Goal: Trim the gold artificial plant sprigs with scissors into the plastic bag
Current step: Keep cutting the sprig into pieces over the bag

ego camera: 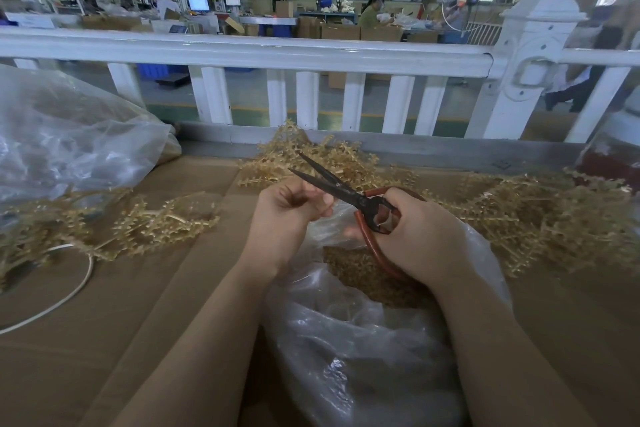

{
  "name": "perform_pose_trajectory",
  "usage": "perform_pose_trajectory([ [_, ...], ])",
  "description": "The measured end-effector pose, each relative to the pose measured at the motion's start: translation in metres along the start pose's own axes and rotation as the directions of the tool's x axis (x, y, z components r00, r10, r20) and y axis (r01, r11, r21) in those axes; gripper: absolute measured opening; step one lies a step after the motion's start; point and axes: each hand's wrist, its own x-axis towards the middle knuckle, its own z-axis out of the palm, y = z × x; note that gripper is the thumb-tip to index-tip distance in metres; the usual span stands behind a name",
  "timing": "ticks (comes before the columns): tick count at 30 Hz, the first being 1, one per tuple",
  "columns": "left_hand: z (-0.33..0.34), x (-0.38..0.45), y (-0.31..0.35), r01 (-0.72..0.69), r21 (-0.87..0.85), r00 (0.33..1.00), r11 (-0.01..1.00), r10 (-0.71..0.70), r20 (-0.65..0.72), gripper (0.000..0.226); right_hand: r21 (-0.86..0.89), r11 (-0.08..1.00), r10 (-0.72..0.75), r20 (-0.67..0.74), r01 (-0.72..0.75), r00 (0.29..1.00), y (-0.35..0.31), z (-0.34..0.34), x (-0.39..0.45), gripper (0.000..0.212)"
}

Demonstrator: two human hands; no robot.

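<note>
A person's right hand (pixel 419 236) held black-bladed scissors with red loop handles (pixel 346 192), blades parted, above an open clear plastic bag (pixel 363 340) of gold trimmings on a brown cardboard tabletop (pixel 156 288). The left hand (pixel 291 208) was clenched; what its grip held was unclear. Gold artificial plant sprigs (pixel 540 215) lay heaped around
</note>
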Motion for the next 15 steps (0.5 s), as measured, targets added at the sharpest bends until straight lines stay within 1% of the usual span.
perform_pose_trajectory([
  [2, 0.0018, 0.0001, 0.0000, -0.014, 0.066, 1.000, 0.998, 0.015, -0.013, 0.021, 0.015, 1.000, 0.004, 0.011, -0.004, 1.000, 0.0002, -0.0003, 0.0002, 0.050],
  [4, 0.0031, 0.0002, 0.0005, -0.014, 0.087, 1.000, 0.996, 0.015, -0.012, 0.023, 0.023, 1.000, 0.007, 0.011, -0.007, 1.000, 0.0001, -0.0013, 0.0000, 0.046],
  [7, 0.0032, -0.0006, 0.0014, -0.002, 0.068, 1.000, 0.998, 0.002, 0.007, 0.022, 0.012, 1.000, 0.005, 0.002, -0.005, 1.000, -0.0001, -0.0014, -0.0004, 0.043],
  [10, 0.0023, -0.0009, 0.0013, -0.002, 0.062, 0.999, 0.998, 0.000, 0.037, 0.021, 0.009, 1.000, -0.004, 0.002, 0.004, 1.000, 0.0007, -0.0003, -0.0003, 0.048],
  [13, 0.0014, -0.0015, 0.0016, -0.012, 0.058, 0.999, 0.998, 0.009, 0.054, 0.021, 0.027, 1.000, -0.012, 0.022, 0.011, 1.000, 0.0029, 0.0006, 0.0003, 0.048],
  [15, 0.0017, -0.0016, 0.0021, -0.012, 0.043, 0.998, 0.999, 0.010, 0.058, 0.019, 0.029, 0.999, -0.016, 0.028, 0.015, 0.999, 0.0047, 0.0014, 0.0012, 0.053],
])
